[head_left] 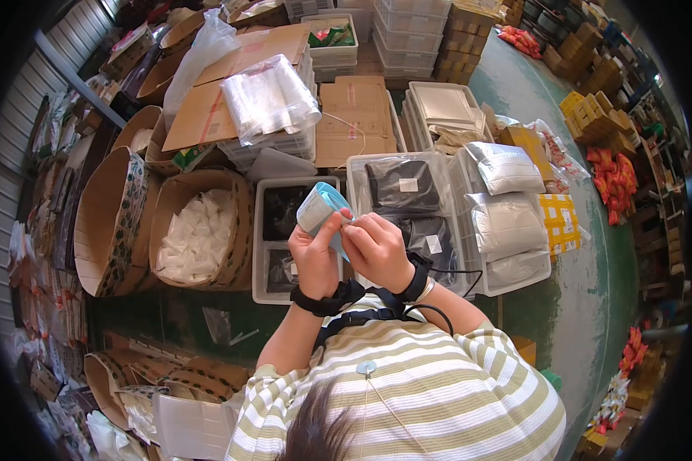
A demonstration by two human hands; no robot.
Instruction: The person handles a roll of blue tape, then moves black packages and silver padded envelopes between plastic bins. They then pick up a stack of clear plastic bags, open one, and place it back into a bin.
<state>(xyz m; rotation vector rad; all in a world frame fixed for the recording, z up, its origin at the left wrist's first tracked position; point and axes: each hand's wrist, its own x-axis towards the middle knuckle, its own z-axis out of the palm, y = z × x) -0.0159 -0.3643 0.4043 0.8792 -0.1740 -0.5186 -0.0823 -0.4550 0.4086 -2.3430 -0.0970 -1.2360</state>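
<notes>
My left hand is closed around a light-blue roll of labels with a whitish outer face. Close against it, my right hand is closed, with fingertips pinched at the roll's right edge; a blue strip hangs between the hands. Whether a single label is between those fingertips is hidden. Below the hands is a white bin with dark packages in it. To its right, a larger clear bin holds dark bagged packages, some bearing a white label.
Silvery-white packages fill a bin at right. A patterned carton of white packets stands at left. Clear plastic sleeves lie across boxes behind. A black cable runs from my right wristband. Stacked clear bins stand at back.
</notes>
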